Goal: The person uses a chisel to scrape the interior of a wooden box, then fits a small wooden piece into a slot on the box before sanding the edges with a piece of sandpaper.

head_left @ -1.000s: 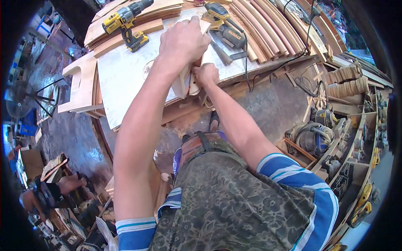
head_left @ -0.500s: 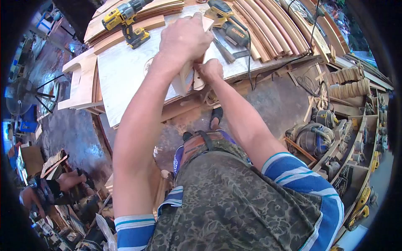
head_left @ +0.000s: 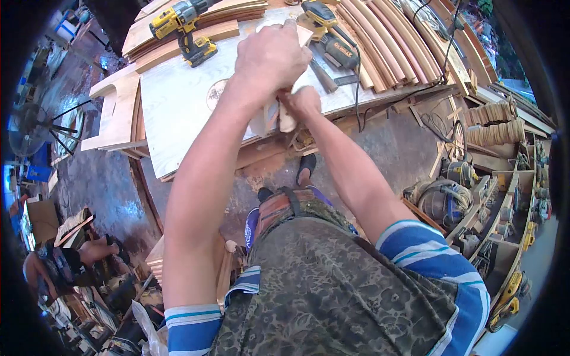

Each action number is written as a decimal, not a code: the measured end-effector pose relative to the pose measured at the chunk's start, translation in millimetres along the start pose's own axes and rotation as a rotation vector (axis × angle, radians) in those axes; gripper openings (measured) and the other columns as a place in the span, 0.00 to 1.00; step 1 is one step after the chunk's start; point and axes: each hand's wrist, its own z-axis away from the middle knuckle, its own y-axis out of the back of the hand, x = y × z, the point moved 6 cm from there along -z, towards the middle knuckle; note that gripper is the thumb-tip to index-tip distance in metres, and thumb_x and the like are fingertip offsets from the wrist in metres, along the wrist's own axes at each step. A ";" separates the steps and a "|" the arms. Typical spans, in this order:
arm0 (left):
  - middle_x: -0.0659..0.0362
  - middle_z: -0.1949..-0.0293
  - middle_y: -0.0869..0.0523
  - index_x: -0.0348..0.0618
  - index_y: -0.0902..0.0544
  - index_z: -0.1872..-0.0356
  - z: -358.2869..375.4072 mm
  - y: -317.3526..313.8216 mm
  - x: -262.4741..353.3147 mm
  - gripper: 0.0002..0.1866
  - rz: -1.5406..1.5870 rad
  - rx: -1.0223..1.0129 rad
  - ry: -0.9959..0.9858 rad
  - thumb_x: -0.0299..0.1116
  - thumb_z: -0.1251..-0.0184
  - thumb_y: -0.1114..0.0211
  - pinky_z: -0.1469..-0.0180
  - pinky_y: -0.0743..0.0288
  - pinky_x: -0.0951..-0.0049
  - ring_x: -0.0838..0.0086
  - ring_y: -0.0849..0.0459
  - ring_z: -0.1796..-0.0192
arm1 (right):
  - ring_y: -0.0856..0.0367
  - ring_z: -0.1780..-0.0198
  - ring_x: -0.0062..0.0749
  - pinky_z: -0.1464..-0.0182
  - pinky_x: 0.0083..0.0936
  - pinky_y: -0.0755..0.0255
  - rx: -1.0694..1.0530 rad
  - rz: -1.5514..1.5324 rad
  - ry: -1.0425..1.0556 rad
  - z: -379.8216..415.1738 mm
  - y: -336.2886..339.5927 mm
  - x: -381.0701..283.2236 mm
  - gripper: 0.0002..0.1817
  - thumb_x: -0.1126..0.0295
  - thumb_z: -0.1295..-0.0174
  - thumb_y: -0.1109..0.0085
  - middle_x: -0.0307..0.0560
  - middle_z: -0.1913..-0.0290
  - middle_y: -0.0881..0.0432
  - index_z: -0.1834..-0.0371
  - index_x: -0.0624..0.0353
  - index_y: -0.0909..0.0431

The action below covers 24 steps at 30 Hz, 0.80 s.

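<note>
My left hand [head_left: 273, 56] is closed over a pale piece of wood [head_left: 306, 35] that stands on the white-topped workbench [head_left: 178, 113]; its fingers hide most of the piece. Just beside it, lower and to the right, my right hand [head_left: 304, 102] is closed around a slim object with a pale, rounded wooden end [head_left: 287, 122], which sticks out toward me near the bench edge. The rest of that object is hidden. A chisel-like tool [head_left: 323, 78] and a yellow-and-black power sander [head_left: 320, 18] lie right of my hands.
A yellow cordless drill [head_left: 187, 32] stands at the back left of the bench. Curved wooden strips [head_left: 386, 47] are stacked at the right, with a black cord [head_left: 358, 89] hanging over the edge. A fan [head_left: 35, 127] stands at left; another person [head_left: 71, 264] sits lower left.
Both hands have shifted slightly right in view. The rounded wooden end under my right hand has turned and shows more edge-on. Both grips stay closed.
</note>
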 end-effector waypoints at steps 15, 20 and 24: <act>0.43 0.48 0.10 0.39 0.19 0.38 -0.9 5.4 -3.1 0.26 -0.030 0.007 0.012 0.46 0.30 0.38 0.40 0.18 0.51 0.49 0.10 0.44 | 0.11 0.41 0.52 0.40 0.42 0.18 -0.040 0.065 -0.034 15.3 11.7 -14.4 0.34 0.45 0.45 0.25 0.61 0.44 0.11 0.48 0.66 0.12; 0.43 0.48 0.10 0.39 0.19 0.38 -3.1 7.3 -3.3 0.27 -0.021 -0.023 0.012 0.47 0.31 0.38 0.39 0.18 0.52 0.50 0.11 0.43 | 0.11 0.42 0.52 0.41 0.41 0.18 -0.009 0.043 -0.022 4.4 4.7 -14.4 0.37 0.43 0.47 0.23 0.61 0.46 0.10 0.47 0.67 0.13; 0.43 0.48 0.10 0.39 0.20 0.37 -2.6 4.2 -5.5 0.28 -0.025 0.009 0.010 0.47 0.30 0.39 0.38 0.19 0.51 0.50 0.11 0.42 | 0.11 0.43 0.54 0.42 0.42 0.18 -0.112 0.020 -0.035 10.6 9.2 -7.2 0.35 0.44 0.47 0.23 0.63 0.47 0.10 0.50 0.68 0.12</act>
